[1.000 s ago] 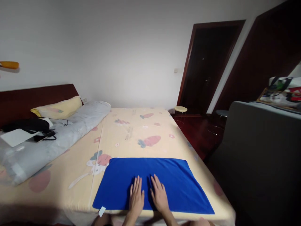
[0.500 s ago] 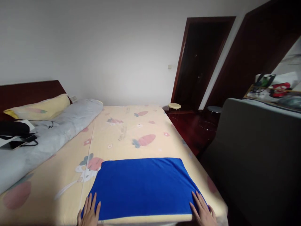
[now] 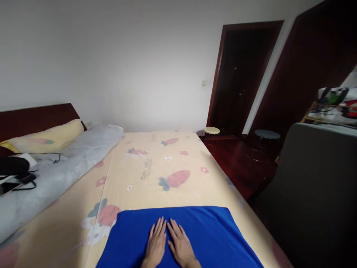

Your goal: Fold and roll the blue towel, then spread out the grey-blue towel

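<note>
Both hands came back from the cloth's [image 3: 206,234] near corners to its middle; left hand [image 3: 155,245] and right hand [image 3: 180,246] lay flat, fingers spread, gripping nothing, likely smoothing it.

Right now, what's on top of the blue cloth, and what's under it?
Both hands, left hand and right hand, lie flat, side by side, on the blue cloth. It rests on the carrot-print bedsheet; the sheet beneath it is hidden.

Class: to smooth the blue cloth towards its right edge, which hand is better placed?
Right hand, probably: it lies flat on the blue cloth, nearer that edge than the left hand.
</note>
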The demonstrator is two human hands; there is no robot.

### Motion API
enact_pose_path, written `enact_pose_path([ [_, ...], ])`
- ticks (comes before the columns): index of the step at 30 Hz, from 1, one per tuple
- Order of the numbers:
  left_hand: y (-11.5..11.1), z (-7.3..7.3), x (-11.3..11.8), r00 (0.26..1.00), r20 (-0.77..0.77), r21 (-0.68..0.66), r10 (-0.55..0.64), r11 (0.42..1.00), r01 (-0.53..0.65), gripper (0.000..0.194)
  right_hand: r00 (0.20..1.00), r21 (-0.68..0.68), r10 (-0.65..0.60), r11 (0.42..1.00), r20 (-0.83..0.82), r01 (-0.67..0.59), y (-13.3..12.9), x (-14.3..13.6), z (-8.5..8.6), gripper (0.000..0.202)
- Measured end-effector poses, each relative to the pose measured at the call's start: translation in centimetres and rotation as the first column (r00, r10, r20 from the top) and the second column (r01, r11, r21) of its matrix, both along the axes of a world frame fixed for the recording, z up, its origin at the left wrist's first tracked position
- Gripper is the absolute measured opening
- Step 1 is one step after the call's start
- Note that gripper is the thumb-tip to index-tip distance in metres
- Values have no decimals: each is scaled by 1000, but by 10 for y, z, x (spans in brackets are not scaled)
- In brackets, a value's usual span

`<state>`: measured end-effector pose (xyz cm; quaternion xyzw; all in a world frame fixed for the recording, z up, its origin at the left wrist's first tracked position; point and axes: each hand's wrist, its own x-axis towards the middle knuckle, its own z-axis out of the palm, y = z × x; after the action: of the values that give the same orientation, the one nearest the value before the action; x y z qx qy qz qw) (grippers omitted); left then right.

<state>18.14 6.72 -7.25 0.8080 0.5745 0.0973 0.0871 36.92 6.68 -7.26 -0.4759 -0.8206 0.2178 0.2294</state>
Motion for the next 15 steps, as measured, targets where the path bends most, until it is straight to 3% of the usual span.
enact_pose_path([
  [2, 17, -2, -43, 999, -20, -28, 51, 998, -51, 50, 999, -30, -43, 999, 7, 43, 21, 46, -5, 58],
  [3, 24, -3, -72, 988, -46, -24, 145, 989, -146, 50, 987, -41, -158, 987, -9, 157, 29, 79, -8, 56],
  [6, 35, -9, -160, 884, -148, -1, 444, 893, -449, 55, 858, -91, -497, 868, -131, 488, 44, 181, -15, 59],
  [8, 38, -15, -199, 849, -179, 16, 498, 864, -503, 54, 740, -184, -628, 778, -241, 601, 47, 226, -18, 63],
  [11, 40, -25, -220, 844, -201, 98, 497, 868, -487, 53, 627, -292, -694, 719, -354, 631, 46, 247, -21, 64],
  [15, 41, -26, -217, 847, -231, 134, 478, 878, -459, 54, 647, -267, -682, 730, -341, 629, 44, 246, -22, 62],
])
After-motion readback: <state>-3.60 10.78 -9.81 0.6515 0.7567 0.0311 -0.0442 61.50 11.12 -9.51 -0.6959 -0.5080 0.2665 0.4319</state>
